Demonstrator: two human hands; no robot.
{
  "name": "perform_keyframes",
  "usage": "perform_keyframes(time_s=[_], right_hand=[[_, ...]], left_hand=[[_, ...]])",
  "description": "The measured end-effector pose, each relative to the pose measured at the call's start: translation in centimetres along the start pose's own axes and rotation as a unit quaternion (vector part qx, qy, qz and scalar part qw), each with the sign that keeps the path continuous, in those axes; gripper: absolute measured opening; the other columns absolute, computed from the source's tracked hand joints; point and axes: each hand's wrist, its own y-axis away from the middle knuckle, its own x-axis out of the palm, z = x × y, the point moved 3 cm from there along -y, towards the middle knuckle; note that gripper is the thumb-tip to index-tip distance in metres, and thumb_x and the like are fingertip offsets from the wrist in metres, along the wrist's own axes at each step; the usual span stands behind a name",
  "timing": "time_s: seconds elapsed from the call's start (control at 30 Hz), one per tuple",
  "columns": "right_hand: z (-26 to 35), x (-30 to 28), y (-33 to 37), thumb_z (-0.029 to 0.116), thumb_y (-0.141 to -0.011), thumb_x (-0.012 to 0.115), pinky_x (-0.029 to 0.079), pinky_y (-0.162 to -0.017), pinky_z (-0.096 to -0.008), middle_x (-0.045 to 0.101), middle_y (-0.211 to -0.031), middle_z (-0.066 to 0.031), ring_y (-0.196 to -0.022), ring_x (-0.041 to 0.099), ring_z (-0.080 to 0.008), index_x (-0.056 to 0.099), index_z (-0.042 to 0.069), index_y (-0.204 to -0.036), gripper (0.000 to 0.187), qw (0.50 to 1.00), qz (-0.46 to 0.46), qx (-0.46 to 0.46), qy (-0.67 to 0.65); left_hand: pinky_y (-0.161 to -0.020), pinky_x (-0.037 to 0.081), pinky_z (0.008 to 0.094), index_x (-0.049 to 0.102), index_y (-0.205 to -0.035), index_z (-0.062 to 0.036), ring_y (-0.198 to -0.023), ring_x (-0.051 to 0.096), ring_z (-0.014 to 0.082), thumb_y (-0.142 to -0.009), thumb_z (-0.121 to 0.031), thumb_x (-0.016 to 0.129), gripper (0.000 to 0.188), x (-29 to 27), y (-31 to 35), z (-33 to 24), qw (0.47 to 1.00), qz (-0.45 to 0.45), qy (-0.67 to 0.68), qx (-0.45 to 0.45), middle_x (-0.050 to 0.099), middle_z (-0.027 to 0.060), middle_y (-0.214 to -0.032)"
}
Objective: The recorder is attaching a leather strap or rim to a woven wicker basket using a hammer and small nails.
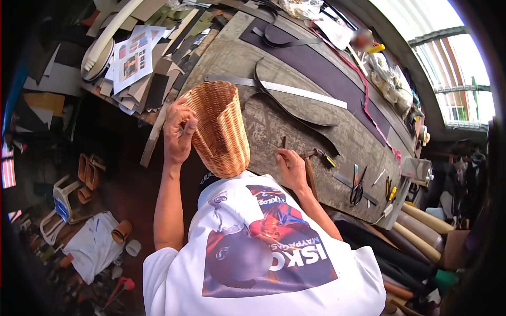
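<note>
A woven wicker basket [221, 131], light brown with a cut-down side, leans at the near left edge of the worktable. My left hand [181, 129] is closed on its left rim, thumb toward the opening. On the tabletop to the right, my right hand [291, 167] has its fingers curled together. A small dark stick-like piece [284, 141] shows just beyond its fingertips; whether they pinch it is hard to see. Beside that hand lie a tool with a brown wooden handle [310, 176] and a yellow-and-black cutter [327, 159].
Curved dark strips [295, 118] and a steel ruler [295, 90] lie across the worktable [221, 58]. Scissors [357, 190] rest at the right. A pink tape measure [363, 100] crosses a dark sheet [311, 68]. Papers and scraps [134, 58] pile up far left; rolls [421, 234] stand lower right.
</note>
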Motion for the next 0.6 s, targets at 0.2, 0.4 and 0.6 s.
perform_keyframes(time_s=[0.2,0.4,0.6], right_hand=[[-4.5,-3.2,-0.1,0.007,-0.091,0.065,0.052,-0.068,-0.0317,0.067,-0.089,-0.0148,-0.077,0.067,-0.0235,0.069,-0.001,-0.102,0.014,0.997,-0.044,0.066,0.014],[-4.4,-2.8,-3.9,0.008,-0.091,0.065,0.052,-0.068,-0.0336,0.067,-0.091,-0.0158,-0.077,0.067,-0.0270,0.069,-0.001,-0.102,0.015,0.999,-0.032,0.044,0.004],[-3.5,0.3,-7.7,0.008,-0.088,0.064,0.052,-0.069,-0.0434,0.063,-0.085,-0.0147,-0.083,0.064,-0.0355,0.066,0.003,-0.097,0.010,0.993,0.040,-0.088,0.073]], left_hand=[[-0.104,0.038,0.0428,0.058,-0.084,-0.0058,-0.120,0.053,0.0285,-0.097,-0.041,0.060,0.037,1.2,-0.6,0.1,0.999,-0.021,-0.003,-0.030,0.061,0.0063,-0.096],[-0.104,0.039,0.0430,0.057,-0.084,-0.0058,-0.119,0.054,0.0290,-0.099,-0.038,0.059,0.035,1.3,-0.7,0.1,0.999,-0.015,-0.028,-0.029,0.060,0.0075,-0.096],[-0.107,0.036,0.0415,0.057,-0.085,-0.0039,-0.126,0.049,0.0284,-0.103,-0.034,0.053,0.035,1.0,0.0,-0.6,0.997,-0.007,-0.053,-0.047,0.059,0.0084,-0.101]])
